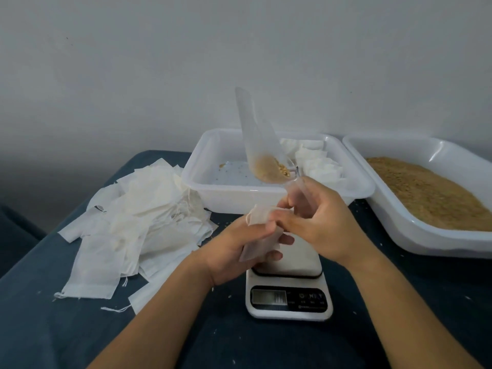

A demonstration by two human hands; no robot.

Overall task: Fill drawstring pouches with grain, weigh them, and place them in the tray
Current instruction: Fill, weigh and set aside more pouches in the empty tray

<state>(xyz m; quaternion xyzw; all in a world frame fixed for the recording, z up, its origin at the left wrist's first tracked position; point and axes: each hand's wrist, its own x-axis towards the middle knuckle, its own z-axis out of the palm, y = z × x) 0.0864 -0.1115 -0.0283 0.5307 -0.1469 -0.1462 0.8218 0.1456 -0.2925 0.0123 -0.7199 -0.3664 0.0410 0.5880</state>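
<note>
My left hand [234, 243] grips a white drawstring pouch [259, 235] upright above the white kitchen scale [288, 294]. My right hand [319, 222] holds the handle of a clear plastic scoop [262, 153] that is tipped up steeply, with brown grain lying in its lower end just above the pouch's mouth; its fingertips also touch the pouch's top edge. Behind my hands stands a white tray [202, 182] with filled pouches [314, 161] in its right part. A second white tray [452, 241] at the right holds loose brown grain [431, 195].
A heap of empty white pouches [133, 230] lies on the dark blue cloth to the left of the scale. Stray grains dot the cloth around the scale and trays. A plain grey wall stands behind the table.
</note>
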